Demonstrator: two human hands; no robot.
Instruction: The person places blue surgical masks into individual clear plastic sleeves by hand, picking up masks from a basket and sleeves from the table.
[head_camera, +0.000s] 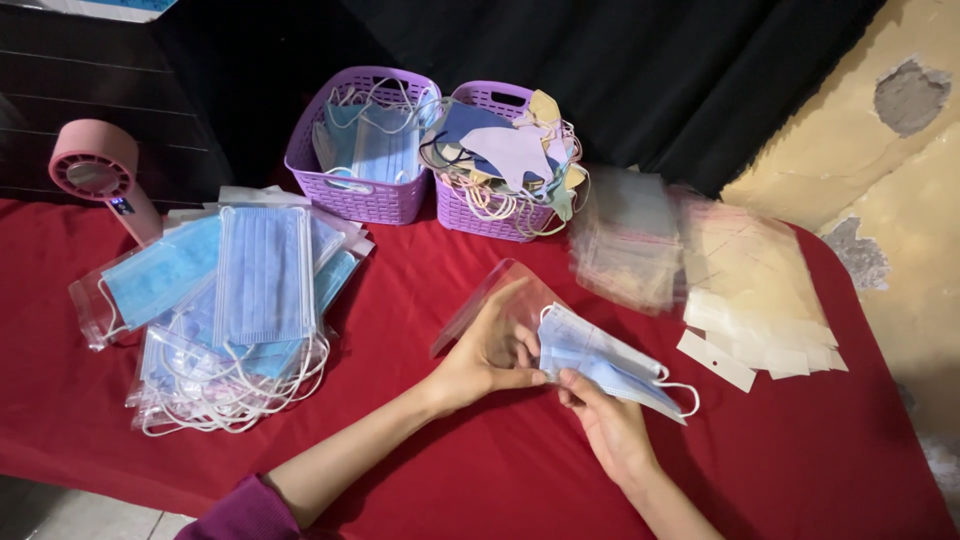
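Hands are working together at the centre of the counter (480, 470), which is draped in a soft red cloth. The left hand (490, 350) is closing thumb and fingers around a clear, glossy plastic sleeve (478, 295), holding its mouth raised off the cloth. The right hand (605, 420) is pinching the lower edge of a pale blue pleated mask (600, 360) between thumb and fingertips; its remaining fingers are curling loosely beneath. The mask is lying flat and rectangular, one short end touching the sleeve opening, with thin white elastic loops trailing off the far end. Whether that end is already inside the sleeve cannot be told.

To the left, a loose stack (235, 310) of bagged blue masks is resting on the cloth, with pleated fabric showing through clear film and white ear loops spilling out at the near edge. Behind that stack, a small pink handheld fan (100, 180) with a round grille is standing tilted.

At the back, two lilac plastic baskets with lattice walls are sitting side by side and touching. The left basket (355, 195) is holding flat blue masks; the right basket (480, 215) is holding folded, contoured masks in mixed pastel colours with tangled cords. To the right, a pile of empty clear sleeves (700, 250) and white card strips (760, 340) is fanning out across the cloth.
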